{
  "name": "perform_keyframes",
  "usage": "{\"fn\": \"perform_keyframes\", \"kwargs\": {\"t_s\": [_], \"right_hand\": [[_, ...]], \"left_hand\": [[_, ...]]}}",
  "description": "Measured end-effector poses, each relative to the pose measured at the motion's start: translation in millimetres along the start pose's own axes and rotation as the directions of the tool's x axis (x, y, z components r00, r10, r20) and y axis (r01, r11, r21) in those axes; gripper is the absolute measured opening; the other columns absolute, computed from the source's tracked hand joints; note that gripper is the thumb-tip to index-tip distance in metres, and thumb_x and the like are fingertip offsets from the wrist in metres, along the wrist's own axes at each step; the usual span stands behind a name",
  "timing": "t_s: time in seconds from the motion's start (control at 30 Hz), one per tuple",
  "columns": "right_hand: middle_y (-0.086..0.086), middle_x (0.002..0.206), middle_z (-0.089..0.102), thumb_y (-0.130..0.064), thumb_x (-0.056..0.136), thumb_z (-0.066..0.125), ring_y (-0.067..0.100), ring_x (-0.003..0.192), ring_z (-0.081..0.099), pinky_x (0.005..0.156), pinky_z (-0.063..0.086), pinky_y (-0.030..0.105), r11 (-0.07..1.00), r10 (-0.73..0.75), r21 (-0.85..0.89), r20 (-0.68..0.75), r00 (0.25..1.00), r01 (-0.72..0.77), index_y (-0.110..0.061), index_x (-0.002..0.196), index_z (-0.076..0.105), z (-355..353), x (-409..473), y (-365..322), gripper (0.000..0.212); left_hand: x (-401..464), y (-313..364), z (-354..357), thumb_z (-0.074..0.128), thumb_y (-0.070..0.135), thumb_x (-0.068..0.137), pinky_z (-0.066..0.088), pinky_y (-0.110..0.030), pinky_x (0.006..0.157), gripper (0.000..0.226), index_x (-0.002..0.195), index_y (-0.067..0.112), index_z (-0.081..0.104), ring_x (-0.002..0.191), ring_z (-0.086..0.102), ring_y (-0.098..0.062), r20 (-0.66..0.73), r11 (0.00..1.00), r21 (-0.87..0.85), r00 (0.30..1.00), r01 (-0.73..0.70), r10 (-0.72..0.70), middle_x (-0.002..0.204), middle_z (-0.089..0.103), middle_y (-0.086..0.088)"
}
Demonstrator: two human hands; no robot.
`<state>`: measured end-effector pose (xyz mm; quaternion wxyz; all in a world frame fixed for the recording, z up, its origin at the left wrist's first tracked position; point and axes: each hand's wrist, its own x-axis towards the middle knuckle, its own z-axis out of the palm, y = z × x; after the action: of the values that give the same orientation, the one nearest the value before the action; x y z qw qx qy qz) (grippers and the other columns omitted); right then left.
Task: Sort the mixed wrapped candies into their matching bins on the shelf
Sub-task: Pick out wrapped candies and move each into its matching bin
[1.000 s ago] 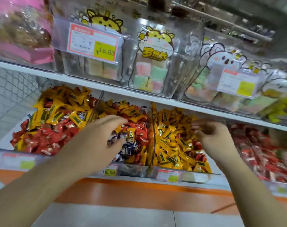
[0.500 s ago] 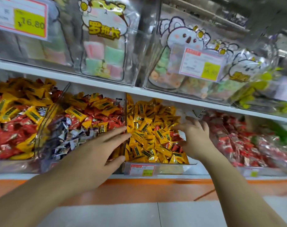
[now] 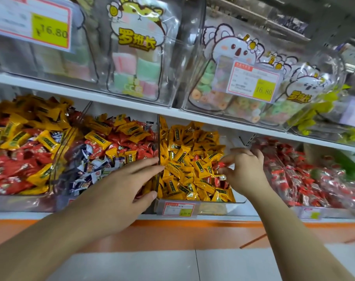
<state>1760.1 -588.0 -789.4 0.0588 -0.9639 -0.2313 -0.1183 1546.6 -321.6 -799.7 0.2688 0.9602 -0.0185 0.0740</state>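
Clear bins of wrapped candies line the lower shelf. The middle bin (image 3: 236, 201) holds mostly yellow candies (image 3: 184, 159) with a few red ones (image 3: 220, 180) among them. My right hand (image 3: 245, 171) is over its right side and pinches a red candy (image 3: 221, 164) between thumb and fingertips. My left hand (image 3: 121, 187) is held with straight fingers in front of the clear divider (image 3: 158, 138) between the mixed bin (image 3: 111, 147) and the yellow bin. The mixed bin has red, yellow and dark blue-and-white wrappers.
A far-left bin (image 3: 20, 142) holds mixed yellow and red candies. A bin of red candies (image 3: 306, 179) stands on the right. Clear boxes of soft sweets (image 3: 138, 72) with price tags (image 3: 253, 82) fill the upper shelf. An orange base strip (image 3: 192, 234) runs below.
The view has shifted right. My right hand has curled its fingers and taken hold of a red candy in the yellow bin. My left hand stays stretched out by the divider.
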Motion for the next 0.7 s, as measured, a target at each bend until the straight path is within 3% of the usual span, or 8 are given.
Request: {"fn": "perform_keyframes", "kwargs": {"t_s": [0.07,0.13,0.2,0.27,0.43,0.53,0.6,0.7], "right_hand": [[-0.017,0.091,0.072,-0.039,0.087,0.08,0.014,0.117,0.056,0.118,0.013,0.043,0.998,0.019,0.068,-0.027,0.999,-0.017,-0.036,0.089,0.078,-4.0,-0.8,-3.3,0.004],[-0.016,0.096,0.072,-0.04,0.088,0.079,0.014,0.105,0.062,0.114,0.033,0.043,0.974,0.045,0.224,0.002,0.999,-0.045,-0.034,0.093,0.077,-14.8,-5.8,-13.5,0.008],[-0.017,0.097,0.073,-0.036,0.09,0.078,0.007,0.081,0.068,0.087,0.054,0.037,0.914,0.012,0.405,0.036,0.999,-0.025,-0.038,0.093,0.076,-29.7,-14.2,-34.4,0.004],[-0.02,0.092,0.074,-0.031,0.092,0.077,0.004,0.077,0.068,0.074,0.055,0.032,0.845,-0.088,0.533,0.052,0.995,0.047,-0.042,0.088,0.076,-41.6,-23.7,-63.9,0.011],[-0.019,0.092,0.076,-0.017,0.095,0.073,0.006,0.092,0.071,0.083,0.055,0.023,0.67,-0.339,0.72,0.08,0.937,0.181,-0.033,0.097,0.081,-53.2,-40.4,-138.7,0.018],[-0.014,0.087,0.077,-0.017,0.095,0.074,0.007,0.084,0.071,0.077,0.057,0.028,0.618,-0.363,0.767,0.085,0.928,0.172,-0.03,0.095,0.082,-51.9,-44.7,-169.2,0.015],[-0.009,0.083,0.076,-0.021,0.093,0.076,0.011,0.078,0.07,0.074,0.058,0.034,0.614,-0.352,0.771,0.08,0.933,0.166,-0.03,0.095,0.082,-49.0,-45.1,-185.8,0.011],[-0.019,0.091,0.076,-0.026,0.092,0.077,-0.002,0.088,0.07,0.081,0.058,0.019,0.62,-0.328,0.772,0.093,0.94,0.14,-0.034,0.11,0.079,-43.7,-45.3,-202.2,0.02]], "left_hand": [[0.0,-1.3,-0.3,0.047,0.055,0.102,0.014,-0.012,0.111,0.06,0.156,0.057,0.02,0.142,0.01,0.02,-0.021,1.0,-0.016,1.0,-0.003,0.002,0.158,-0.001,0.047],[0.0,-1.9,-1.9,0.049,0.052,0.102,0.019,-0.012,0.109,0.057,0.155,0.054,0.028,0.14,0.018,0.018,-0.055,0.999,-0.037,0.998,0.0,-0.002,0.157,0.009,0.045],[0.2,-1.5,-5.1,0.053,0.049,0.101,0.024,-0.012,0.105,0.053,0.152,0.051,0.037,0.138,0.029,0.013,-0.104,0.998,-0.058,0.994,0.008,-0.014,0.154,0.024,0.041],[0.0,-0.5,-9.8,0.057,0.049,0.099,0.032,-0.014,0.105,0.051,0.148,0.05,0.043,0.134,0.039,0.009,-0.162,0.996,-0.083,0.986,0.018,-0.032,0.147,0.039,0.037],[-8.5,4.1,-25.7,0.069,0.047,0.093,0.053,-0.019,0.093,0.043,0.135,0.046,0.058,0.109,0.058,0.011,-0.236,0.969,-0.24,0.964,0.064,-0.122,0.117,0.064,0.029],[-19.4,0.3,-39.2,0.075,0.036,0.091,0.054,-0.012,0.08,0.029,0.119,0.042,0.069,0.093,0.062,0.011,-0.314,0.96,-0.252,0.929,0.119,-0.198,0.092,0.067,0.028],[-30.4,-8.3,-52.4,0.076,0.037,0.091,0.054,-0.012,0.077,0.023,0.114,0.041,0.072,0.088,0.063,0.01,-0.338,0.958,-0.228,0.908,0.176,-0.247,0.087,0.067,0.027],[-47.9,-28.8,-78.0,0.075,0.042,0.091,0.054,-0.015,0.076,0.019,0.109,0.039,0.074,0.083,0.064,0.006,-0.372,0.952,-0.127,0.876,0.278,-0.306,0.085,0.068,0.025]]}}
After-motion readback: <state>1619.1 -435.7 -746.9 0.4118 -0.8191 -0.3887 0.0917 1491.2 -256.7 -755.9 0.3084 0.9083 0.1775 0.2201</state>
